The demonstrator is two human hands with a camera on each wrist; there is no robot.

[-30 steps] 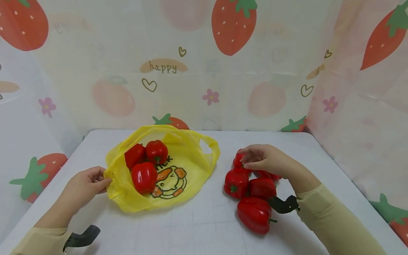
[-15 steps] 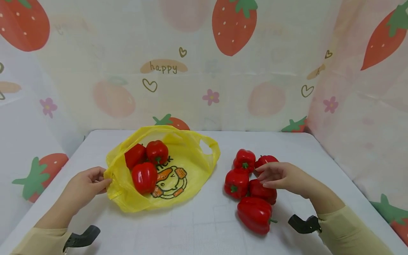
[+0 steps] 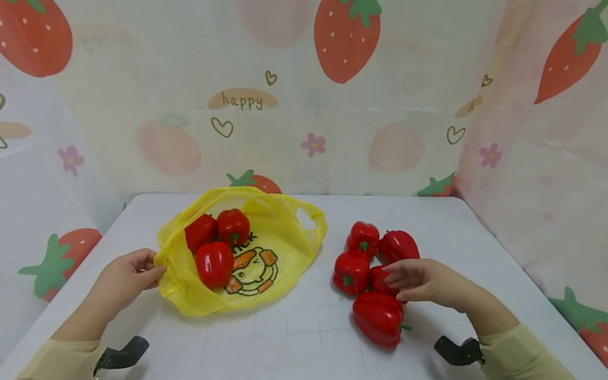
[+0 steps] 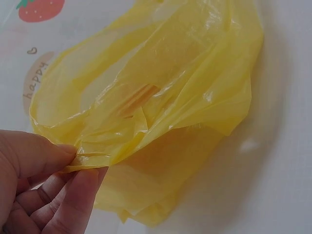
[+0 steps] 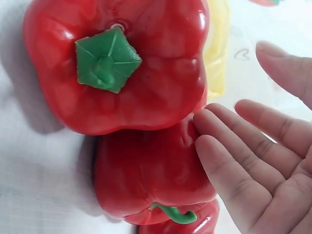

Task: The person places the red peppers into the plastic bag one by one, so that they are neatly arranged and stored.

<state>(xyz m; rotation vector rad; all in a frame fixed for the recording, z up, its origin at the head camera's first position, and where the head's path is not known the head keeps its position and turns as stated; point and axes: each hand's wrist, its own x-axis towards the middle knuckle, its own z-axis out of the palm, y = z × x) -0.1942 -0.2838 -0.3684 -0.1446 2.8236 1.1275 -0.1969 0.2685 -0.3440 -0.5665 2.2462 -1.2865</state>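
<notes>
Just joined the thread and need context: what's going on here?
A person's left hand pinches the edge of a yellow plastic bag, its mouth open, with three red bell peppers visible inside. Five more peppers sit clustered on the white table. The right hand is beside that cluster, gripping nothing; whether it touches a pepper is hard to tell.

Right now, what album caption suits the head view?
Left hand pinches the bag, three red peppers visible inside; right hand open by five more.
</notes>
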